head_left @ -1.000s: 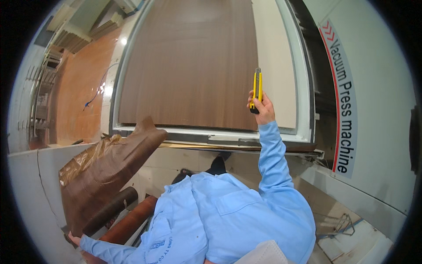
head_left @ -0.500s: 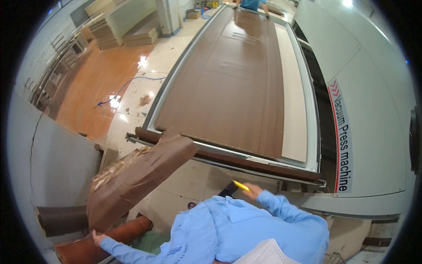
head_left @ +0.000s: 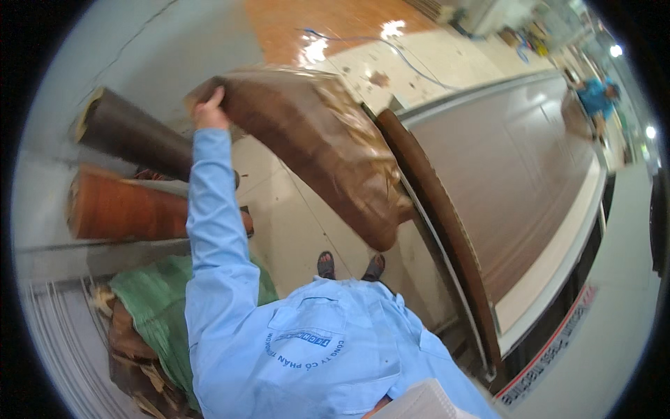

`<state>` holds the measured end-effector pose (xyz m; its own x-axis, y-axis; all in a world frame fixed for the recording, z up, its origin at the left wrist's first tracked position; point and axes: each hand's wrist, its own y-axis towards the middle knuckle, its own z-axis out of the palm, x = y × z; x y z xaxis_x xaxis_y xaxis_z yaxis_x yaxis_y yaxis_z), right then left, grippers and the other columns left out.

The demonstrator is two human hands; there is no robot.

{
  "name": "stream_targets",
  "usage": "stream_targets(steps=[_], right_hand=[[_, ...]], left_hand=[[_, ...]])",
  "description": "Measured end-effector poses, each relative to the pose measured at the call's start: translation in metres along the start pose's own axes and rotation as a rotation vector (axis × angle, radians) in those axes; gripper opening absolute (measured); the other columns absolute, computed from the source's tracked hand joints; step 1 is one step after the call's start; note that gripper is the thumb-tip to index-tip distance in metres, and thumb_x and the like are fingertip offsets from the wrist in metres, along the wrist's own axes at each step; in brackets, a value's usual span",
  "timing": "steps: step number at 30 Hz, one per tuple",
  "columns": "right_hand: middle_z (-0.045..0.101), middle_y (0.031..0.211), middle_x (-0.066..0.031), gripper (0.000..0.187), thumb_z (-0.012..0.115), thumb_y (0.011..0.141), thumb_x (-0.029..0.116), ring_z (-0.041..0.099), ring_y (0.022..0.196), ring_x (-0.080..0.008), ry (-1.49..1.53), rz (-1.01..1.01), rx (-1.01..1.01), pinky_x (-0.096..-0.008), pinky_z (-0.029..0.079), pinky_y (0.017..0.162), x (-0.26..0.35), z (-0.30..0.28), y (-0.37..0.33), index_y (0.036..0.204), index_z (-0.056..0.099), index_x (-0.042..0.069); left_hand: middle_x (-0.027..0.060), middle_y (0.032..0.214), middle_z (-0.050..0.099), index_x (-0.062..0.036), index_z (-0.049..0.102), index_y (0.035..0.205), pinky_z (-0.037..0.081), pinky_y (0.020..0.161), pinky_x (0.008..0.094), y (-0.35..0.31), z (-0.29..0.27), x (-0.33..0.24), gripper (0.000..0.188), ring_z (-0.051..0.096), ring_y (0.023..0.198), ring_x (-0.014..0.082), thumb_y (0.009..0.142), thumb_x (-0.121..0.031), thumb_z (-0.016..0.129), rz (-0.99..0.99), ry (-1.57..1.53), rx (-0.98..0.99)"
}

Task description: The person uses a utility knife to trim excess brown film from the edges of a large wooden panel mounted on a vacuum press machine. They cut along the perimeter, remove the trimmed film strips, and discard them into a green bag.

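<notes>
My left hand (head_left: 211, 113), arm stretched out to the far left, is closed on one end of a loose brown film sheet (head_left: 300, 133). The sheet is creased and glossy along one edge; its other end hangs in the air beside the press bed's near end. A roll of similar brown film (head_left: 436, 199) lies along that end of the bed. Brown film (head_left: 509, 188) covers much of the bed, with a pale strip (head_left: 551, 279) bare along its right side. My right hand is out of view, as is the yellow-handled tool it held earlier.
A dark brown roll (head_left: 139, 136) and a reddish-brown roll (head_left: 132, 209) lie at the left by the wall. Green sacking (head_left: 157, 293) is heaped below them. A co-worker in blue (head_left: 594, 98) stands at the bed's far end. A blue hose (head_left: 408, 59) crosses the floor.
The view has swung left. My left hand has lifted and stretched the sheet's end outward, away from the rolls. My right hand, with its yellow-handled tool, has gone out of view.
</notes>
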<state>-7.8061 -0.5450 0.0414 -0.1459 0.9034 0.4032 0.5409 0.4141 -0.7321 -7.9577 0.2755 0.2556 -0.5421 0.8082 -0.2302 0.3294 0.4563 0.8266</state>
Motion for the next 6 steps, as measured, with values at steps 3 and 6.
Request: stream_targets(steps=[3, 6], right_hand=[[0.064, 0.118, -0.0221, 0.05, 0.057, 0.09, 0.047, 0.058, 0.114, -0.0409, 0.008, -0.08, -0.034, -0.0463, 0.046, 0.094, 0.014, -0.011, 0.019, 0.126, 0.058, 0.012], [0.063, 0.121, -0.0214, 0.056, 0.056, 0.09, 0.052, 0.059, 0.116, -0.0368, 0.092, -0.093, 0.054, -0.0453, 0.045, 0.097, 0.005, -0.012, 0.031, 0.13, 0.056, 0.012]], left_hand=[[0.0132, 0.091, 0.071, -0.0012, 0.071, 0.102, 0.051, 0.08, 0.0331, 0.034, -0.005, -0.035, 0.017, 0.064, 0.082, 0.021, 0.087, -0.009, 0.069, -1.012, -0.983, -0.04], [0.0108, 0.098, 0.07, 0.0018, 0.068, 0.102, 0.05, 0.083, 0.032, 0.035, -0.016, -0.084, 0.021, 0.064, 0.088, 0.0187, 0.087, -0.013, 0.071, -0.96, -0.983, 0.069]])
